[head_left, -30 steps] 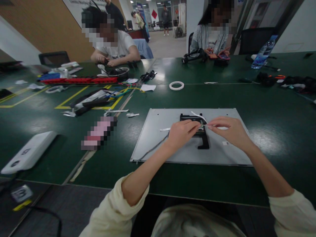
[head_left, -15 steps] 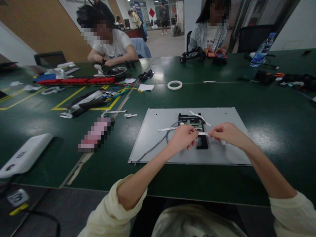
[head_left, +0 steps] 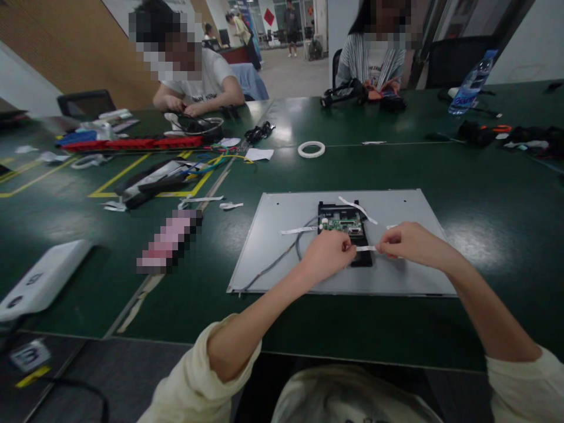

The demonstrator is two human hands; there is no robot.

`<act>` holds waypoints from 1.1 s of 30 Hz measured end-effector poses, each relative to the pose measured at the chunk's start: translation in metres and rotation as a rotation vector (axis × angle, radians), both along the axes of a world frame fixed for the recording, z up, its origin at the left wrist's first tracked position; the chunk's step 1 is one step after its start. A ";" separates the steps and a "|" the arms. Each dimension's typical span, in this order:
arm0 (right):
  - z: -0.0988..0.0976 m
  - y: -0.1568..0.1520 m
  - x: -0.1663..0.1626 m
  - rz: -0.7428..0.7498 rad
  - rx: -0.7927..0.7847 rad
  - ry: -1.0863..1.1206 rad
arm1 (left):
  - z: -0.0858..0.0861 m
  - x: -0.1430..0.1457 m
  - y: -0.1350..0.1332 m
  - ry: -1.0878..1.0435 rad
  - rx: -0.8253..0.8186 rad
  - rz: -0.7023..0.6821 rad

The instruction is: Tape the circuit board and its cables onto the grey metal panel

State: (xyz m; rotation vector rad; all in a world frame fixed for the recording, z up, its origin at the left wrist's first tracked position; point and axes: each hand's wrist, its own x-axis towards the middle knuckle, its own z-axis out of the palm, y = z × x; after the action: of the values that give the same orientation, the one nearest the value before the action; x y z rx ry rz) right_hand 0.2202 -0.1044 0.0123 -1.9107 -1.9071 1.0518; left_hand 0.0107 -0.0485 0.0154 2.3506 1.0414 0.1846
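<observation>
A short strip of white tape is stretched between my two hands. My left hand pinches its left end, and my right hand pinches the right end. Beneath them lies a flat grey panel. Fixed on the panel is a black bracket with a green circuit board, partly hidden by my left hand. A grey cable runs from the board to the panel's lower left corner. Other white tape strips, such as the upper tape strip, lie across the bracket and cable.
A roll of white tape lies beyond the panel. To the left are a pink phone-like object, a white device and a black-and-silver part. A water bottle stands back right. Two people sit across the green table.
Both hands have come slightly nearer to me with the tape strip between them, showing more of the circuit board. The strip is now lower over the black bracket.
</observation>
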 end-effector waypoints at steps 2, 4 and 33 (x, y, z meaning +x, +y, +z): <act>0.000 0.000 0.000 -0.002 0.008 -0.026 | 0.000 0.000 -0.001 -0.002 -0.007 -0.013; 0.002 0.000 0.001 0.001 0.012 -0.052 | 0.000 -0.001 -0.001 -0.007 -0.023 -0.021; -0.007 0.000 -0.003 0.036 0.055 -0.197 | -0.011 0.000 -0.003 0.149 0.156 -0.048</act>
State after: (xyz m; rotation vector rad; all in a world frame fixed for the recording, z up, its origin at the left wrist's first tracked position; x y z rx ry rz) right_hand 0.2172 -0.1043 0.0057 -2.0216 -2.0587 0.8389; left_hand 0.0109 -0.0519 0.0049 2.5604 1.0734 0.0763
